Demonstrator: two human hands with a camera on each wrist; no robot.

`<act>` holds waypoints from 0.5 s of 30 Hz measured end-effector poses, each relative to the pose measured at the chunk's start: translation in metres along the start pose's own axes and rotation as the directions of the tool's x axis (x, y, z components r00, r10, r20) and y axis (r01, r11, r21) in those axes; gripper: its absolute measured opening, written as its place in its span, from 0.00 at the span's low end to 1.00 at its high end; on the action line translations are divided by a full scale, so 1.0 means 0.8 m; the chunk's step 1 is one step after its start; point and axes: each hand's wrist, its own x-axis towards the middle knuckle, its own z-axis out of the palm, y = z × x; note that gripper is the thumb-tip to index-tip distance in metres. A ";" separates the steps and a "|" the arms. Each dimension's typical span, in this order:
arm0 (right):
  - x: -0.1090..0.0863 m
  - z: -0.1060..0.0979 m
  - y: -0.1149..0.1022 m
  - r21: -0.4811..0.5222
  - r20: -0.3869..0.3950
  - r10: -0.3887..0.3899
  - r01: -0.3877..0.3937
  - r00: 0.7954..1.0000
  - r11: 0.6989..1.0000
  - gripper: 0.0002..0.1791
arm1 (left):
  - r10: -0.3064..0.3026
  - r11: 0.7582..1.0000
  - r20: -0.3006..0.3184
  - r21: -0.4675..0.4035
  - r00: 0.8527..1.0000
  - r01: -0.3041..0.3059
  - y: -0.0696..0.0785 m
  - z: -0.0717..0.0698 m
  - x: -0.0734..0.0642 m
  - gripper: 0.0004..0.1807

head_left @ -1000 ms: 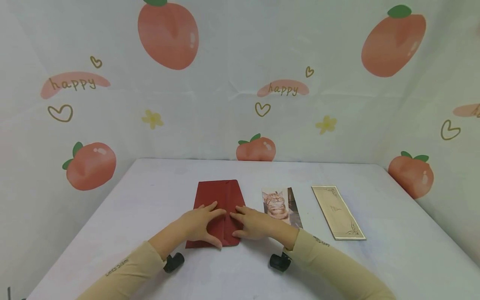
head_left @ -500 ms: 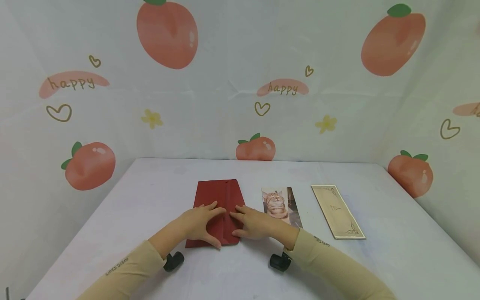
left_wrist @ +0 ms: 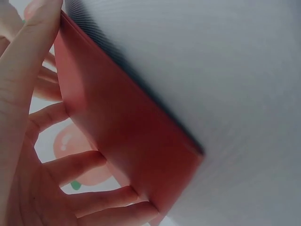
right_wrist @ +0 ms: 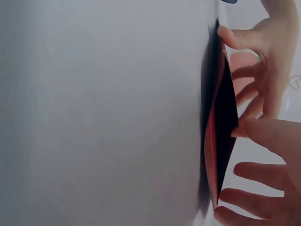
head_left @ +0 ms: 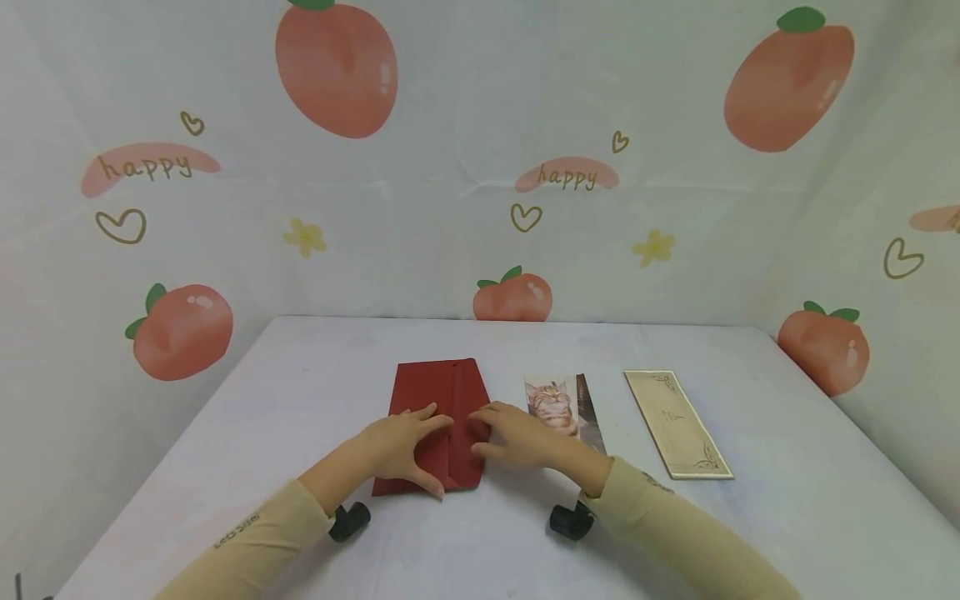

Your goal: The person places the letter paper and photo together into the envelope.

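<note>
A red envelope lies on the white table, with a fold line running along its right part. My left hand rests on its left half, fingers spread; in the left wrist view its fingertips touch the red surface. At the envelope's right side is my right hand, its fingers loosely bent over the flap edge. In the right wrist view, the thumb of the right hand touches the envelope's edge, and a dark gap shows between the red layers.
To the right, a cat picture card lies partly behind the right hand and wrist. Farther right is a long beige card with ornate corners. A white curtain printed with peaches hangs behind the table.
The right hand has drawn back slightly to the right and up, its fingers now more bent at the envelope's edge. The left hand has stayed in place.
</note>
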 end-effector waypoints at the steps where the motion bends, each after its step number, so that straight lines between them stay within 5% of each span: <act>1: -0.001 -0.002 0.001 0.018 -0.024 -0.010 0.011 1.000 1.000 0.25 | -0.002 1.000 0.002 0.000 1.000 0.002 0.000 0.000 0.000 0.50; 7: -0.011 -0.011 0.010 0.131 -0.097 0.002 0.011 0.995 0.991 0.23 | -0.005 1.000 0.004 -0.009 1.000 0.005 0.001 -0.001 -0.001 0.49; 15: -0.030 -0.022 0.031 0.153 -0.189 0.033 -0.004 0.981 0.988 0.23 | 0.010 1.000 0.005 -0.027 1.000 -0.010 0.000 -0.001 -0.002 0.50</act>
